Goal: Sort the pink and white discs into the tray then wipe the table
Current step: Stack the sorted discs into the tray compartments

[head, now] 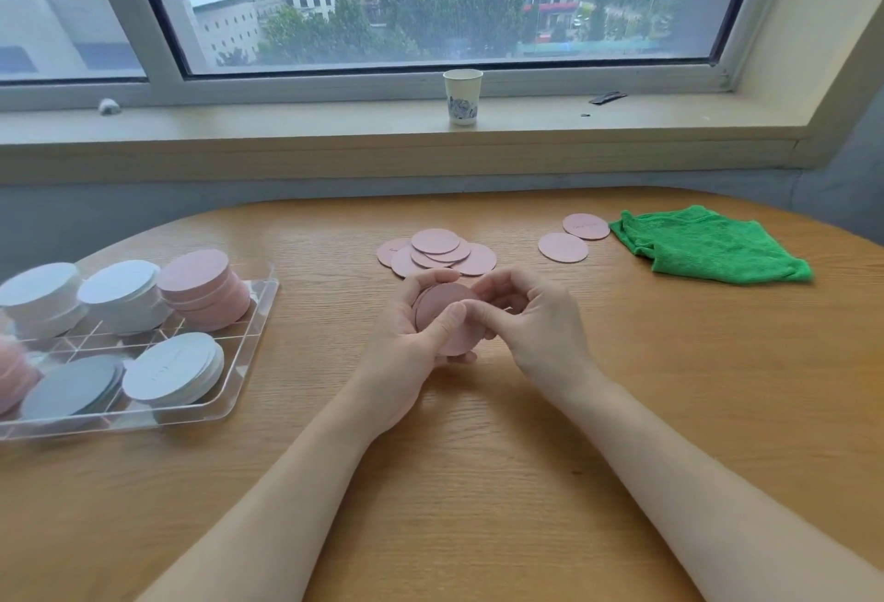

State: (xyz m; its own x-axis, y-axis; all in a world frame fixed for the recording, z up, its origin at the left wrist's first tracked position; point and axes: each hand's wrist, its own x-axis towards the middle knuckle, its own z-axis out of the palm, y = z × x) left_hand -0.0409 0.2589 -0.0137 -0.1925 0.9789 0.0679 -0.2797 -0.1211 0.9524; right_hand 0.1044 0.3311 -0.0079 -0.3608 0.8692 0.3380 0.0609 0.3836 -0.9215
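Sitting at the far left of the wooden surface (pixel 478 482) is a clear plastic tray (pixel 248 362) with dividers. Its back row holds two stacks of white discs (pixel 43 290) (pixel 119 283) and, to their right, a stack of pink discs (pixel 196 273). Its front row holds more pink discs (pixel 12 376) cut off by the picture's edge, then a greyish stack (pixel 71 386), then a fanned white stack (pixel 172 364).

Near the middle, the left hand (pixel 406 338) cups a small stack of pink discs (pixel 442 309), its fingers curled behind the stack and its thumb pressed on the front face. The right hand (pixel 535 319) meets it from the other side; its fingers (pixel 492 283) are bent close together, touching the right edge of the held stack, though I cannot tell whether they pinch a disc or only steady it. Both forearms are bare.

Just behind the hands, a loose overlapping pile of pink discs (pixel 435 252) lies flat on the surface. Farther right, two single pink discs lie apart from the pile: one nearer (pixel 563 247) and one behind it (pixel 586 225), almost touching each other. Just beside the rear one, a crumpled green cloth (pixel 708 245) rests on the surface.

Behind the table, a paper cup (pixel 462 96) stands upright on the window sill (pixel 287 123).
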